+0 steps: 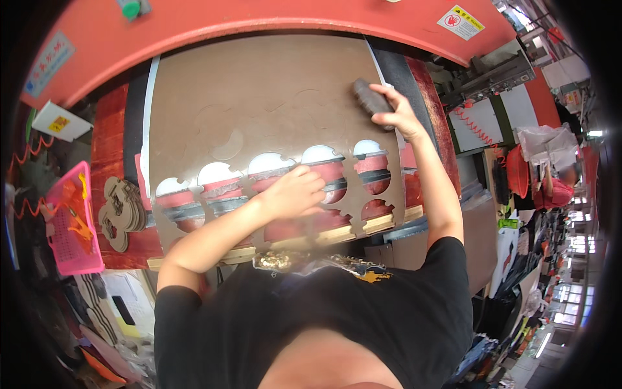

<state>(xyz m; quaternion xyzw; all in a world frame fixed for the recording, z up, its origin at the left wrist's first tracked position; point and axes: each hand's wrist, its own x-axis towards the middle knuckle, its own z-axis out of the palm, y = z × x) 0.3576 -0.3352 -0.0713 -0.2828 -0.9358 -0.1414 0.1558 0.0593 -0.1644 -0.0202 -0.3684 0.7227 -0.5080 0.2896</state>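
A large brown sheet [259, 97] lies on the machine bed, with rows of rounded holes cut through its near part. My right hand [400, 118] is closed round a dark, oblong block [373, 102], smeared by motion, at the sheet's right edge. Over the holes near the middle is my left hand [297, 193], its fingers curled in. Whatever those fingers may hold is hidden. Pink, black and white layers show through the holes. Faint curved outlines mark the uncut part of the sheet, and a loose-looking rounded shape [228, 146] shows left of centre.
Across the far side runs a red machine beam [259, 16]. Stacked curved cut pieces [122, 211] lie on the left, beside a pink basket [71, 220] holding orange items. A wooden strip [311, 237] edges the near side. Bags and materials crowd the right.
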